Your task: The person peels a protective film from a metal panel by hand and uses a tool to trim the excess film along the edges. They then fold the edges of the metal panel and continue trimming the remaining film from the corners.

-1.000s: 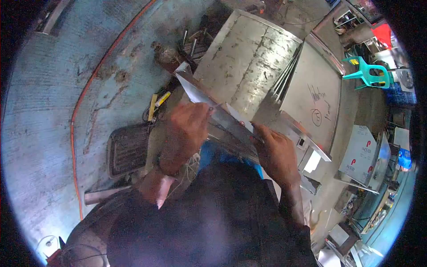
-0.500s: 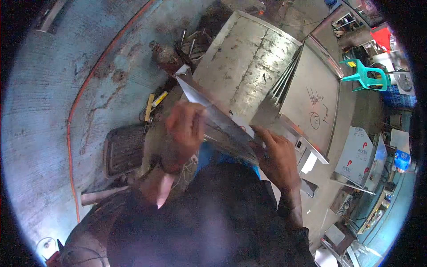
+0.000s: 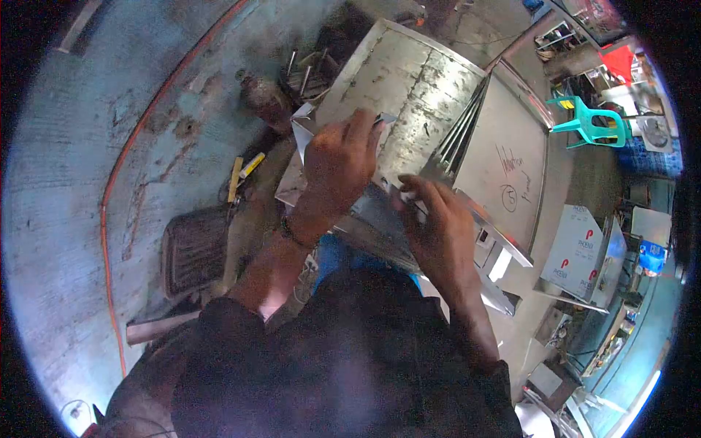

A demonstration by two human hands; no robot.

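Observation:
A long bent sheet-metal strip [image 3: 300,137] lies slantwise before me, its folded far end showing left of my left hand. My left hand [image 3: 339,157] is raised over the strip and covers its middle. Its fingers are pressed together, with a small pale-blue edge showing at the tips; I cannot make out what it is. My right hand [image 3: 442,223] is at the strip's near end, its fingers curled and thumb bent in around it. The exact contact is partly hidden by the fingers.
A large metal sheet [image 3: 394,73] lies ahead, beside a stack of panels with handwriting on the top panel [image 3: 504,157]. Film-covered sheets [image 3: 573,252] and a green plastic chair [image 3: 595,124] are to the right. A black seat-like pad [image 3: 196,248] stands by the left wall.
My left hand has moved up and right, across the strip, and its fingers look more closed. My right hand has shifted slightly up and left. The view has turned a little.

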